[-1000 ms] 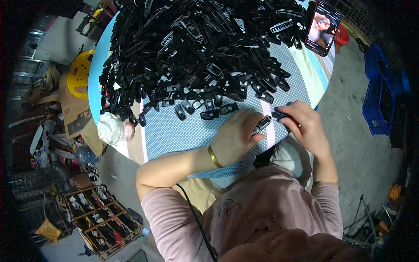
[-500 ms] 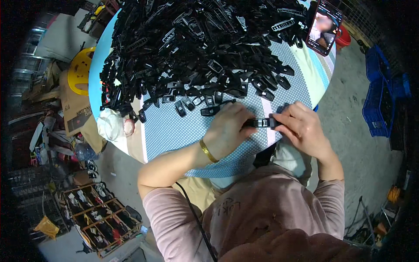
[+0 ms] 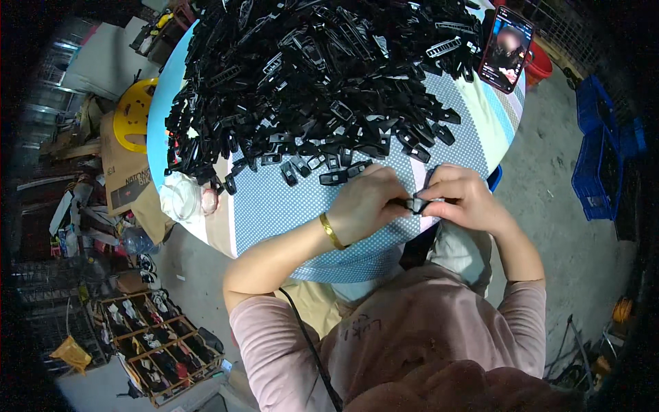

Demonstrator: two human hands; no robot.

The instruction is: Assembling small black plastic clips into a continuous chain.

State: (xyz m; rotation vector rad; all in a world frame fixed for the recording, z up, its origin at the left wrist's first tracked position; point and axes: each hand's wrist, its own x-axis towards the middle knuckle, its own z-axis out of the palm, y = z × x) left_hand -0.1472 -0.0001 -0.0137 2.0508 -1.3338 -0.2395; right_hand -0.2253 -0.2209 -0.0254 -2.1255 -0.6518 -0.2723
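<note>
Both my hands meet near the front edge of the round table, pinching one small black plastic part (image 3: 415, 204) between them. My left hand (image 3: 371, 200), with a gold bracelet at its wrist, grips the part's left end. On its other end, the thumb and fingers of my right hand (image 3: 461, 198) are closed. Fingertips hide most of the part, so its exact kind does not show. Just beyond my left hand lie a few loose black plastic pieces (image 3: 333, 178), in front of a large heap of similar black pieces (image 3: 302, 89).
A phone (image 3: 506, 49) with a lit screen stands at the table's right edge. A clear plastic bag (image 3: 180, 197) lies at the left edge of the patterned tablecloth (image 3: 281, 220). Blue crates (image 3: 597, 172) stand on the floor at right, a yellow stool (image 3: 130, 117) at left.
My hands have drawn closer together round the black part, covering more of it. The right hand has shifted slightly left, and the part now looks turned. The phone's picture differs.
</note>
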